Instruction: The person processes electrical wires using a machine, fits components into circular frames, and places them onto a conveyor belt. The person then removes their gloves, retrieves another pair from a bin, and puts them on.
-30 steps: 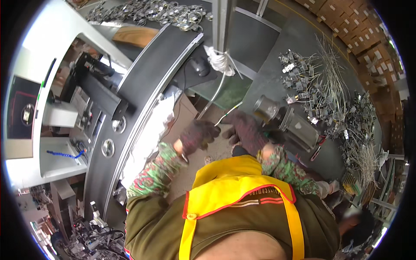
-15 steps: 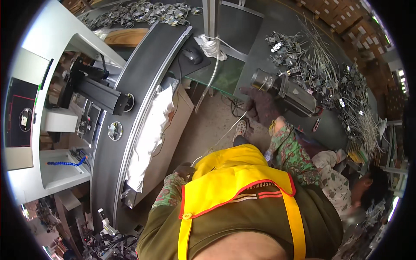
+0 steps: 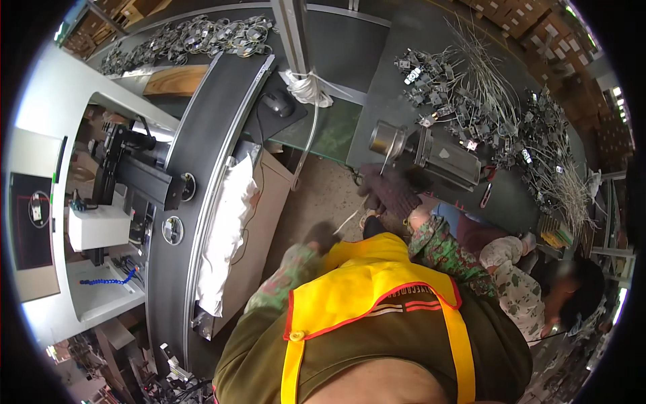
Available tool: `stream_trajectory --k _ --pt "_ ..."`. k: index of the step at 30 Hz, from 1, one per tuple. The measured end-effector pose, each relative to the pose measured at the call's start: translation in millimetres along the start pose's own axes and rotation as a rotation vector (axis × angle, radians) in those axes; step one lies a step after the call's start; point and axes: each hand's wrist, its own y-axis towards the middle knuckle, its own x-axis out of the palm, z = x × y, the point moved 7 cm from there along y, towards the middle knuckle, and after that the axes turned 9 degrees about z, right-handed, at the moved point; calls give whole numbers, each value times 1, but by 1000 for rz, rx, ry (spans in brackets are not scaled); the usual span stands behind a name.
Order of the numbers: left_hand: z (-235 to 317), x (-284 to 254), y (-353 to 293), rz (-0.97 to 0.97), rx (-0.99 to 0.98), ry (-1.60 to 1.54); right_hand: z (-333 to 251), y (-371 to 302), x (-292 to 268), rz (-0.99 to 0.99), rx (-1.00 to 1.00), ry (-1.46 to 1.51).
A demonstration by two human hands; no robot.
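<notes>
My right hand [image 3: 390, 192], in a dark knit glove, is closed on a thin pale cable just in front of a motor-like machine [image 3: 449, 160]. One stretch of the cable rises from the glove towards the machine's silver cylinder [image 3: 386, 138]; whether it touches is unclear. Lower down, the pale cable [image 3: 346, 222] slants towards my left hand [image 3: 320, 236]. That dark-gloved hand is smeared by motion over the yellow apron [image 3: 367, 269], so its grip is not readable.
Heaps of small grey connectors with cables [image 3: 471, 101] cover the right table. Left runs a curved conveyor [image 3: 182, 236] carrying small round cable coils, beside a white machine [image 3: 101, 303]. A mouse [image 3: 277, 103] lies near a post. Another person [image 3: 515, 269] sits close on my right.
My right hand has drawn down and left, with the cable now at its fingers. The left hand has moved up and right towards it. The whole view has shifted slightly.
</notes>
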Motion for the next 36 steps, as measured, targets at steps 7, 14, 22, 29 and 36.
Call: stream_trajectory --k 7,14,22,29,36 --pt "224 -32 113 -100 530 -779 -53 -26 -23 -129 -697 -775" --pt "248 -55 68 -249 648 -268 -146 10 -34 296 -771 -1044" --pt "192 -92 39 -40 931 -780 -147 -14 35 219 -1185 -1058" --pt "223 -157 -126 -348 269 -1523 -175 -71 59 106 -1336 -321" --pt "177 -146 -116 54 391 -1153 -41 -20 65 -382 -722 -613"
